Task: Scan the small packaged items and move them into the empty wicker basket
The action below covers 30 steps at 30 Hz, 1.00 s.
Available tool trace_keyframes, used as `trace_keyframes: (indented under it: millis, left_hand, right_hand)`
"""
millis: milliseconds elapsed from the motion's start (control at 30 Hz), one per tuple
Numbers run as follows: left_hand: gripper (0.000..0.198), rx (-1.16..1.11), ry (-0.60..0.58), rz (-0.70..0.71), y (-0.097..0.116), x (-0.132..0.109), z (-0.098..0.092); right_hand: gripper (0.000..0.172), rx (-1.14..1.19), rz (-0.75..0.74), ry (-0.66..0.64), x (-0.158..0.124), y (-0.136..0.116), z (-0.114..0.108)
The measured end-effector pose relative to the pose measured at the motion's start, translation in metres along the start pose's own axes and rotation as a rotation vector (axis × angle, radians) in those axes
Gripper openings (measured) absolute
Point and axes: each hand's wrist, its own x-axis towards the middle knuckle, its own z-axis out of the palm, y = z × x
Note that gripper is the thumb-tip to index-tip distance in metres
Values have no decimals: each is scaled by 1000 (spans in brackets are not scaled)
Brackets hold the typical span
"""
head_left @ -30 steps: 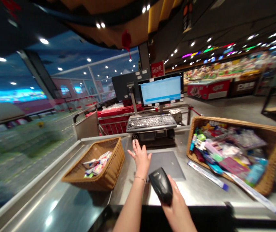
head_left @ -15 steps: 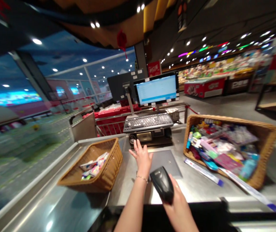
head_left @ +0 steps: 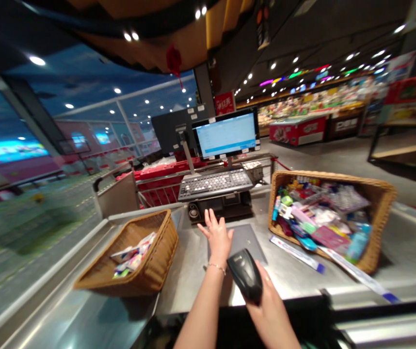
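Note:
My right hand point(head_left: 270, 310) is wrapped round a black handheld barcode scanner point(head_left: 245, 274), held low over the steel checkout counter point(head_left: 189, 261). My left hand point(head_left: 217, 235) is stretched forward, fingers spread, empty, above the dark scan plate point(head_left: 246, 240) and just short of the register keyboard point(head_left: 215, 183). A wicker basket point(head_left: 375, 191) full of small packaged goods stands to the right. A second wicker basket point(head_left: 159, 257) with a few packets in it stands to the left.
A lit monitor point(head_left: 227, 134) stands behind the keyboard. Blue-and-white strips point(head_left: 297, 254) lie on the counter by the right basket. Red shopping baskets point(head_left: 164, 182) sit beyond the counter. Store shelves and a red display point(head_left: 297, 132) fill the far right.
The view has swung to the right, so everything has slid left in the picture. My left hand stays spread over the plate and my right hand keeps the scanner.

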Motion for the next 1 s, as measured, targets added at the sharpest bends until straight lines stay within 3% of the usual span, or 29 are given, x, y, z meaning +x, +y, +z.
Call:
trace_keyframes:
  millis: [1000]
  left_hand:
    - [41,-90,-31,136,61,4,8]
  right_hand:
    - [59,57,107,121,4,15,-35]
